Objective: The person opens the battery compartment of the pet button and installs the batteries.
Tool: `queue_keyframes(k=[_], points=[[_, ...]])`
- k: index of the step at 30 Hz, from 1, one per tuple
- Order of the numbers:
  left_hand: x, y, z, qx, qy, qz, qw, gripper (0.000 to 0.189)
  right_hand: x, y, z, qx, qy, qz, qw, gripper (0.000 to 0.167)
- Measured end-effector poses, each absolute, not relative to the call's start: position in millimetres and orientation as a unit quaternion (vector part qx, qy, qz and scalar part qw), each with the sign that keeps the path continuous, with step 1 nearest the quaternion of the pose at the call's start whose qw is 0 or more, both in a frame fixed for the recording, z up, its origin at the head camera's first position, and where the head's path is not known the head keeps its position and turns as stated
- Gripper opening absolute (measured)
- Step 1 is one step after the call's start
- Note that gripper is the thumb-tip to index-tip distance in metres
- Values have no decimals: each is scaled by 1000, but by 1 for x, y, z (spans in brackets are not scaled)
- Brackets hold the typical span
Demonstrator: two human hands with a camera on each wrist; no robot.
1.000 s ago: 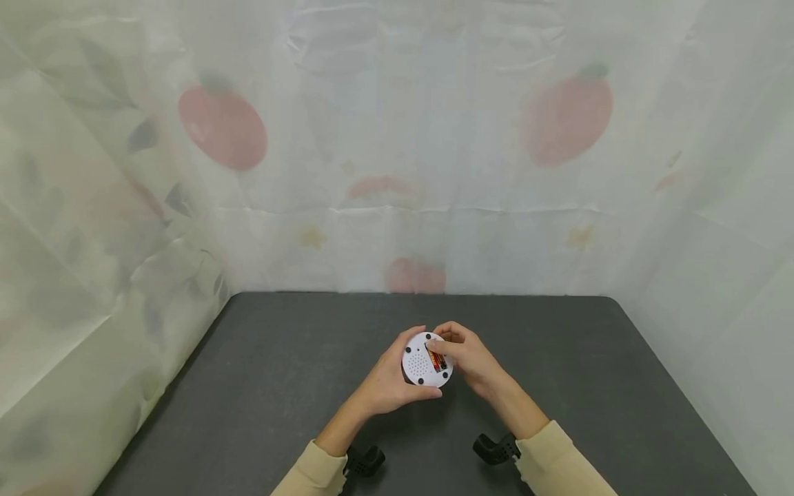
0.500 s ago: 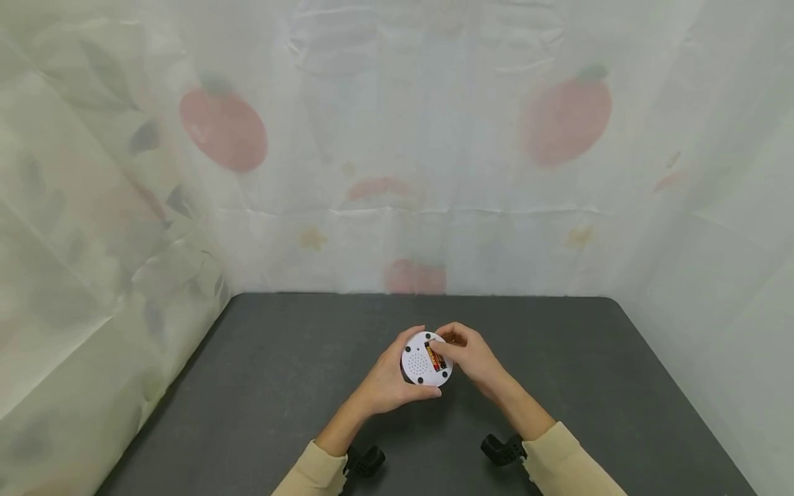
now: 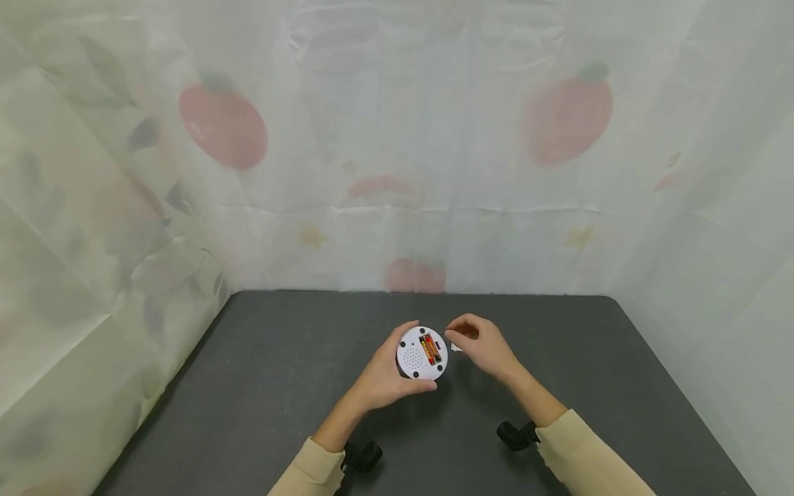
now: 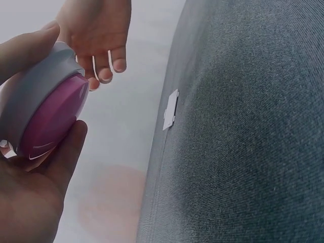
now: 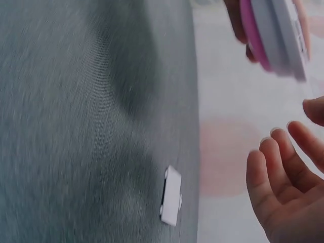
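Observation:
My left hand point(image 3: 380, 380) grips a round white-and-pink button device point(image 3: 412, 359) by its edge, thumb on the near side and fingers on the far side. Its white underside faces up, with speaker holes, several black feet and an uncovered compartment holding red-and-black batteries point(image 3: 430, 349). In the left wrist view its pink domed side point(image 4: 53, 119) shows between thumb and fingers. Just right of the device, my right hand point(image 3: 486, 349) hovers with loosely bent fingers, holding nothing. A small white battery cover point(image 5: 171, 196) lies on the table, partly hidden behind the right hand in the head view.
The dark grey table point(image 3: 298, 365) runs back to a pale curtain point(image 3: 397, 138) printed with fruit. Another curtain point(image 3: 80, 241) hangs along the left. Black wrist mounts point(image 3: 517, 435) sit at both sleeves, low over the table.
My right hand has drawn off the device to the right, baring the batteries and part of the cover on the table. The left hand has shifted slightly left and away with the device.

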State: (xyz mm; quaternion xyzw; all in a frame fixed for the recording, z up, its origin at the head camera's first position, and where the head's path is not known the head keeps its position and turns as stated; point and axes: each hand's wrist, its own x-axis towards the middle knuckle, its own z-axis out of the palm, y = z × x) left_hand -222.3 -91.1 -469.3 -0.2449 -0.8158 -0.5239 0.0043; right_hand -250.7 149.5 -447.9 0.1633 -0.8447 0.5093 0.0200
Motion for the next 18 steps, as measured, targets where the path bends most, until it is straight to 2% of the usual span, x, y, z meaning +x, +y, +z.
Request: queue_keyframes(k=[4,9,18], points=[[-223,-90,-470,-243,-819,-519,4,105,-257,156,-453,157,-870,465,49,15],[-223,-90,-470,-243,-818,-522,3,105,-266,162,-460,149,-891,424,61,12],[-222,-91,-467,-239,-819,-521,9,105,-276,166,-470,112,-919,369,79,21]])
